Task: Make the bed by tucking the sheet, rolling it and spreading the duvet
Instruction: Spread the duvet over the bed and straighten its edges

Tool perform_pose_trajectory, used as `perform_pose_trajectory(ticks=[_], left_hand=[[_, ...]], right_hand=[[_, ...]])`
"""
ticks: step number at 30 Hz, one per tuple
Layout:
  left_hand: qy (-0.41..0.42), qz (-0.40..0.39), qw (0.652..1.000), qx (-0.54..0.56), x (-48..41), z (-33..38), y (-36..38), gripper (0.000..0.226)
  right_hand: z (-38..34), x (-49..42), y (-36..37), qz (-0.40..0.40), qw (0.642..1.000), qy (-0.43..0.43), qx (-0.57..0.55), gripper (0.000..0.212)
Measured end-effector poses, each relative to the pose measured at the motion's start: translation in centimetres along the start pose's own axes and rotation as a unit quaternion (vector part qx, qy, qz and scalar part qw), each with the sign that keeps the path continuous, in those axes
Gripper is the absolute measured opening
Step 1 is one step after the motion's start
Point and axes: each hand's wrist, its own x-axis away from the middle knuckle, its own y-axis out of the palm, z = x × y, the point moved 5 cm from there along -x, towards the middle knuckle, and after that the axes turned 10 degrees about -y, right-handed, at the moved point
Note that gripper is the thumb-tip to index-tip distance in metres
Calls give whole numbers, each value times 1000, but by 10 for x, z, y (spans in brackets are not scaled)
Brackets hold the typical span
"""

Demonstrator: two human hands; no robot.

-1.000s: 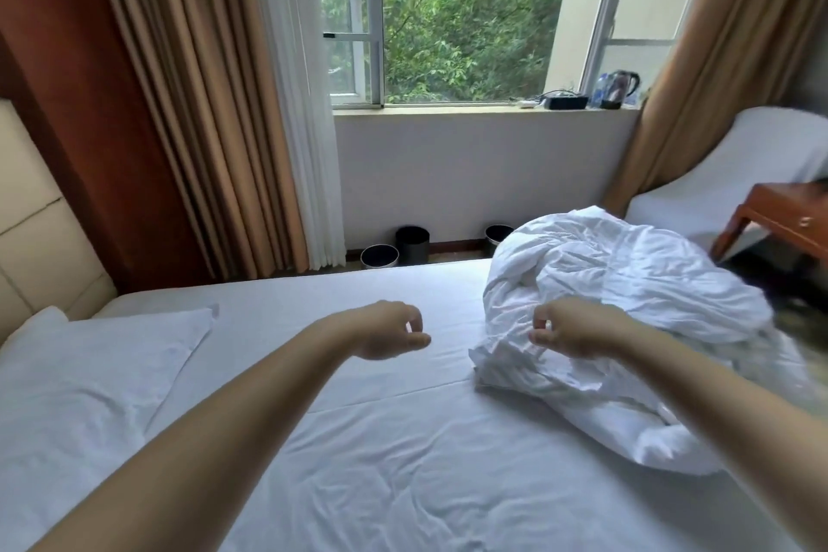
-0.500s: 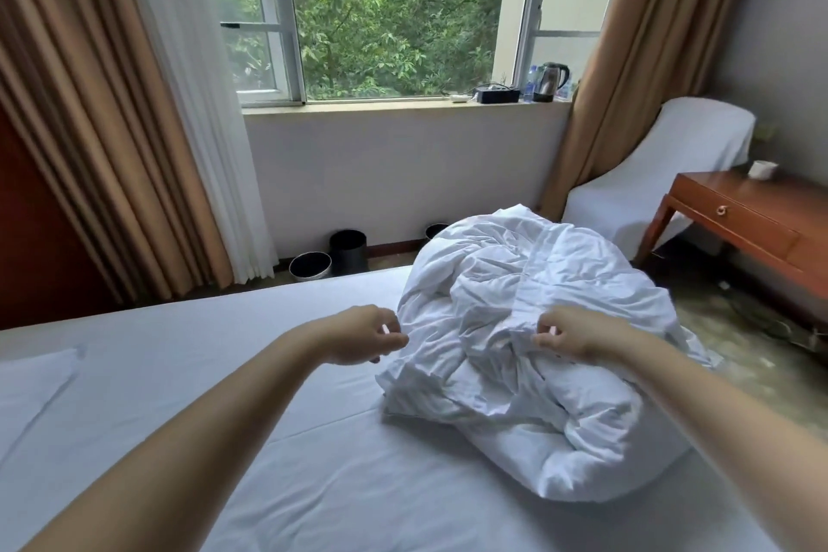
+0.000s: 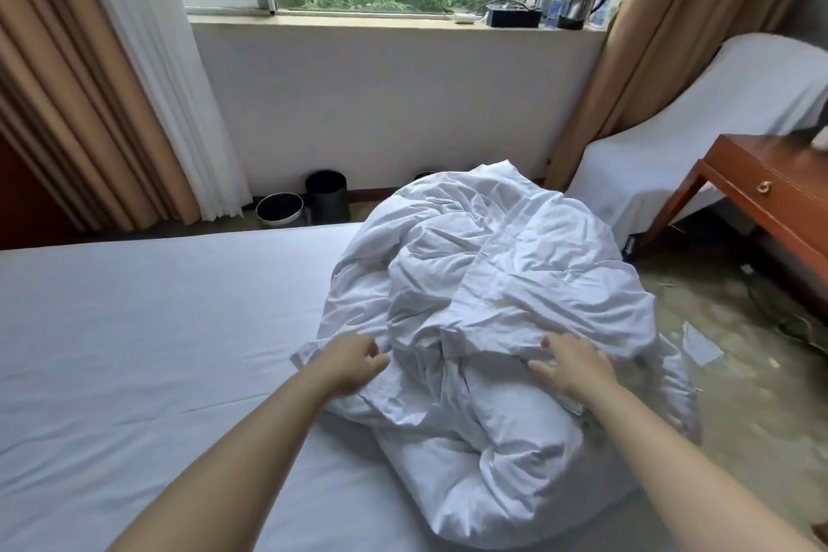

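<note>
Though duvet (image 3: 493,282) at edge, sheet (image 3: 157,327) open.

Moves left hand (image 3: 351,365) from above the sheet (image 3: 157,327) onto the left edge of the duvet (image 3: 493,273), fingers curled there, grip unclear. Uncurls right hand (image 3: 575,365), lays it flat on the duvet's front fold, fingers spread. Swings view right and down: loses pillow and headboard, centres duvet heap, shows more of the wooden desk (image 3: 761,193).

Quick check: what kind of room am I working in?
Probably a hotel bedroom: a white-sheeted bed with a bundled duvet, an electric kettle on the windowsill, and a wooden desk beside a covered chair.
</note>
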Motion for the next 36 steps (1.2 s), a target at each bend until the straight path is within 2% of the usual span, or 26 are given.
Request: perform_pose_trajectory(ticks=[3,8,12,15,17,19,23,27,28,29,32,33,34,36], left_hand=[[-9,-28,999,14,-18,10,25,16],[-49,-66,996,30,-41,6,57,30],[-84,-82,991,61,-61,-11,79,25],[-99,-101,987,71,-68,-17,93,26],[-95,-110,987,73,-73,-20,101,20],[-93,-116,985,86,-77,-20,106,15],[-81,-134,983,97,-84,-9,111,17],[-71,-138,975,158,-86,21,107,31],[-78,-140,968,195,-84,31,107,35],[-97,-164,945,267,-80,42,110,36],[-157,-281,813,485,-70,80,131,49],[-157,-296,796,505,-67,91,138,50],[-153,-295,792,512,-63,101,143,42],[-139,-262,811,505,-55,115,149,19]], right_hand=[[10,-29,22,30,999,-7,30,64],[4,-75,54,39,995,-65,72,84],[-4,-104,72,-7,980,-114,164,79],[1,-118,77,15,975,-131,181,57],[3,-128,73,41,975,-153,153,32],[4,-137,65,26,979,-174,102,5],[9,-134,41,-51,986,-149,-54,14],[12,-90,24,-91,970,-128,-186,39],[11,-76,23,-100,962,-126,-223,42],[9,-61,22,-112,953,-129,-250,43],[-7,-24,29,-149,941,-167,-255,40],[-10,-14,33,-156,937,-176,-259,40],[-12,-7,36,-160,933,-179,-267,40],[-13,7,36,-171,918,-203,-293,40]])
